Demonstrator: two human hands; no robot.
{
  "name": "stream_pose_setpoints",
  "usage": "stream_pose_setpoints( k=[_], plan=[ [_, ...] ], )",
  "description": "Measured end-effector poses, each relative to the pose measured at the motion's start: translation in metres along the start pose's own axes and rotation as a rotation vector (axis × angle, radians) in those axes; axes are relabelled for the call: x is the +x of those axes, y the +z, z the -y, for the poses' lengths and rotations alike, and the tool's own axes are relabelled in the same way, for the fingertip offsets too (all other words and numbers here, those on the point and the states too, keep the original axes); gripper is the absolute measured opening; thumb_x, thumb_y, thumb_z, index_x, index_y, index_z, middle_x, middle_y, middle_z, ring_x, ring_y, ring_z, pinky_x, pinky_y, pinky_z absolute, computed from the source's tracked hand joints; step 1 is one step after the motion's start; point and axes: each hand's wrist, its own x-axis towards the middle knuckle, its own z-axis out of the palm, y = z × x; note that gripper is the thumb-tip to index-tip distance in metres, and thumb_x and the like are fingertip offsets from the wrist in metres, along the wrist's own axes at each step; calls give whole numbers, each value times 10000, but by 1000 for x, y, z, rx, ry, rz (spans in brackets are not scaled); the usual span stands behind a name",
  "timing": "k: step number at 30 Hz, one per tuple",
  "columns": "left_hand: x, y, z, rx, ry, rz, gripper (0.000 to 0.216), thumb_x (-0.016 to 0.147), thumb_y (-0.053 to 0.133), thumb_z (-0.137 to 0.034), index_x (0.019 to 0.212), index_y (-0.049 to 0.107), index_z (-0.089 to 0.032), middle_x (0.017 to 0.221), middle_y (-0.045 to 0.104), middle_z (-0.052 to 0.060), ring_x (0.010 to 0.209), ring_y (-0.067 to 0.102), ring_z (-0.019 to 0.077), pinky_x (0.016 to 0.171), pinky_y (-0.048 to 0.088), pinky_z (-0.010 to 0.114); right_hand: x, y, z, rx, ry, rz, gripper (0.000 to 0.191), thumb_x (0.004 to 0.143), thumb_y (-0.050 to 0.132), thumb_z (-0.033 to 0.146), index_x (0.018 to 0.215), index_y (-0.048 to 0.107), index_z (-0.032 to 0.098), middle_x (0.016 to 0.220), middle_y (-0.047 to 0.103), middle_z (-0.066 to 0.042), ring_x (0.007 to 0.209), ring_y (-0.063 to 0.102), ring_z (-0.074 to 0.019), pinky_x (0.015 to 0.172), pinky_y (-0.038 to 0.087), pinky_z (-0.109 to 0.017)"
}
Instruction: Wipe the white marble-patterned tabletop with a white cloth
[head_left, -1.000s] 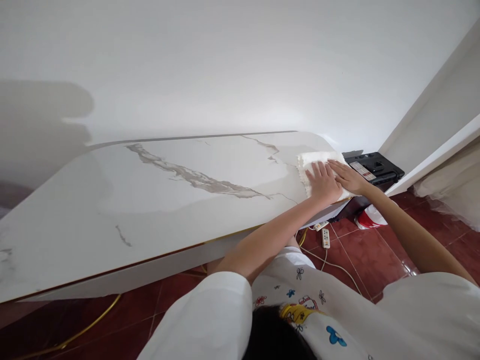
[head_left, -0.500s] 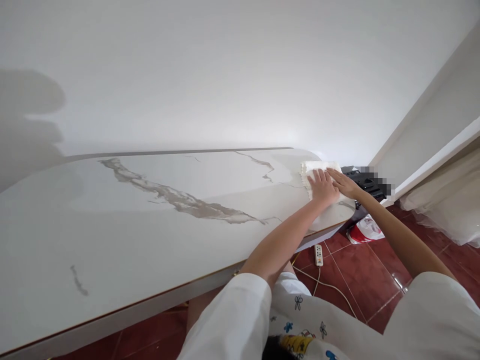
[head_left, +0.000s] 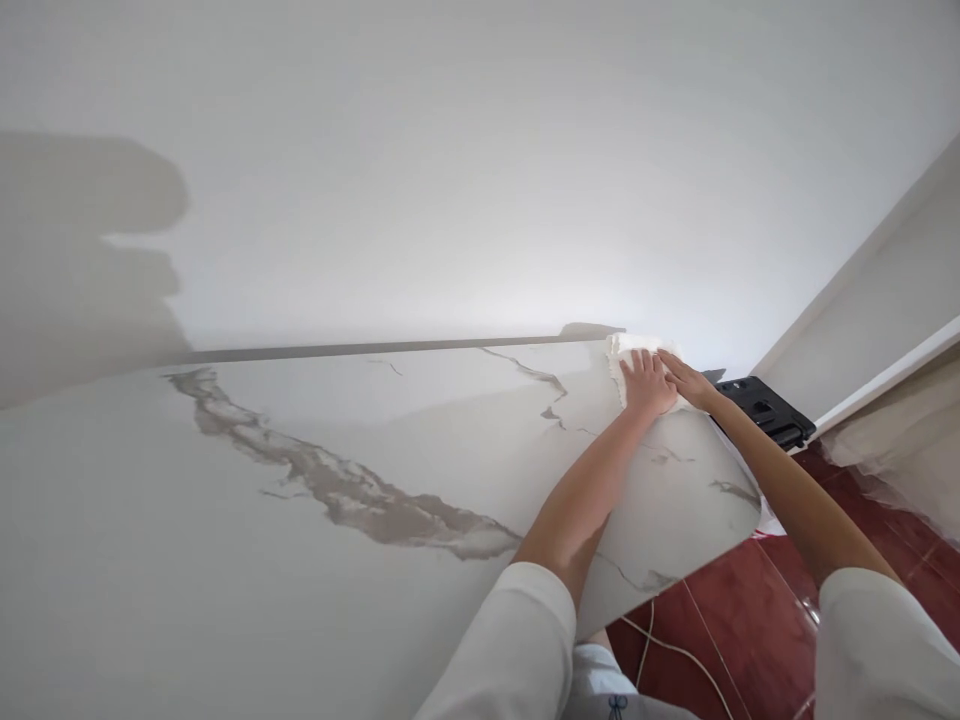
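Note:
A white marble-patterned tabletop (head_left: pixel 300 560) with grey veins fills the lower left and runs back to a white wall. At its far right corner lies a white folded cloth (head_left: pixel 624 350). My left hand (head_left: pixel 646 384) lies flat on the cloth with fingers stretched out. Beside it, my right hand (head_left: pixel 688 380) also presses flat on the cloth, its fingers overlapping the left hand's edge. Both arms reach forward from white short sleeves.
A black device (head_left: pixel 772 410) sits just past the table's right end. Dark red floor tiles (head_left: pixel 750 610) with a white cable (head_left: pixel 675 650) lie below on the right. A white slanted panel (head_left: pixel 885 370) and pale fabric (head_left: pixel 900 460) stand at far right.
Both hands have pushed the cloth away, to the table's far corner by the wall. The view has moved forward over the tabletop, hiding the floor items under it.

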Motion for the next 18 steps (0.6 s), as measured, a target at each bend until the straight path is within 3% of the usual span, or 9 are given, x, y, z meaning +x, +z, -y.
stream_pose_setpoints(
  k=[6,12,15,18],
  plan=[
    [29,-3,28,12,0,30,599,900,246,-347,1447,274,-107,1541,210,112,1422,96,299,1121,133,540,37,10,2,10,-4,-41,525,934,262,442,1429,324,279,1461,402,-23,1347,333,-229,1100,326,-448],
    [40,-8,52,22,27,82,597,904,232,-352,1453,259,-118,1547,191,111,1424,94,292,1123,134,533,53,13,22,-76,16,-37,508,922,271,349,1401,367,209,1450,415,-73,1328,373,-232,1075,365,-442],
    [35,-15,67,46,33,76,585,907,232,-361,1452,265,-151,1546,202,90,1422,113,277,1122,144,521,60,13,44,-138,5,-51,490,911,290,295,1379,394,194,1438,430,-84,1329,374,-239,1069,367,-456],
    [23,-30,93,75,65,83,586,914,232,-394,1451,265,-162,1542,220,78,1416,141,273,1120,159,506,67,2,90,-192,26,-28,453,905,339,253,1329,460,146,1388,487,-126,1298,423,-263,1044,391,-446]
  ],
)
